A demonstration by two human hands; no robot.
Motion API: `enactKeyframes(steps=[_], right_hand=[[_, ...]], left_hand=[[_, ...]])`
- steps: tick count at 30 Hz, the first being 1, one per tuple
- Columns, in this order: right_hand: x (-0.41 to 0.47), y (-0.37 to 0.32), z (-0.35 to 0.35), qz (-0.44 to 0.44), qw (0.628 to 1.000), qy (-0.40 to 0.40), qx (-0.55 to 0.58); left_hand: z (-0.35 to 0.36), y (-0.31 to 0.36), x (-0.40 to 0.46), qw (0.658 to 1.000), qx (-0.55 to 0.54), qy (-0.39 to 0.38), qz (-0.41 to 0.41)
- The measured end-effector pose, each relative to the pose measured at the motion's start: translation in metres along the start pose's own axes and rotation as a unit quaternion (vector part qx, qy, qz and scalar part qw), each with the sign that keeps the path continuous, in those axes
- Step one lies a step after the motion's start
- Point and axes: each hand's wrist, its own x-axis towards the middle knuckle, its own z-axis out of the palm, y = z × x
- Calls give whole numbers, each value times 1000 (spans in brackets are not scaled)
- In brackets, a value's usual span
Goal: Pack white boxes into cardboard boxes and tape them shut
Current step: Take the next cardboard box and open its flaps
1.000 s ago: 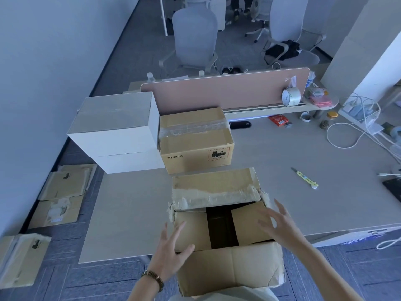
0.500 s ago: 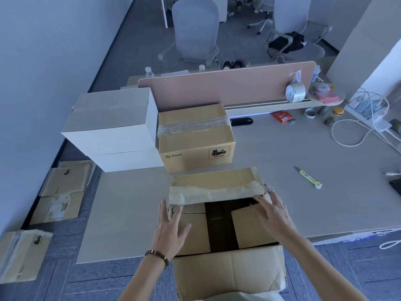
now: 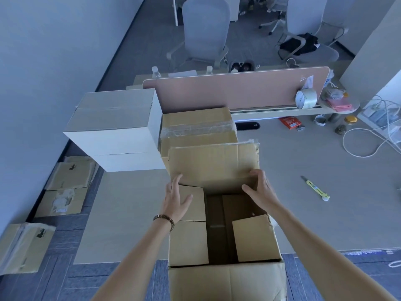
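An open cardboard box stands at the desk's near edge, its far flap raised upright and its dark inside showing between two side flaps. My left hand lies flat with straight fingers on the left side flap, fingertips at the far flap's base. My right hand presses against the lower right of the far flap, fingers extended. Two stacked white boxes sit at the desk's far left. A taped cardboard box stands beside them. A tape roll rests on the divider ledge.
A yellow utility knife lies on the desk to the right. White cables, a red packet and small items crowd the far right. Flattened cardboard lies on the floor at left. Office chairs stand beyond the pink divider.
Both hands moved forward onto the far flap and pushed it from lying over the opening to upright. The box's inside is now exposed, and the view moved closer.
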Motion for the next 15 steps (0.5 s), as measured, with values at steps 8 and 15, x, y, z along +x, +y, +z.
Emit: enactKeyframes(steps=[8, 15], right_hand=[[-20, 12, 17, 21, 999, 36, -21], [-25, 20, 30, 13, 994, 67, -86]], left_hand=[[13, -10, -21, 999, 22, 13, -26], [17, -22, -33, 998, 25, 43, -38]])
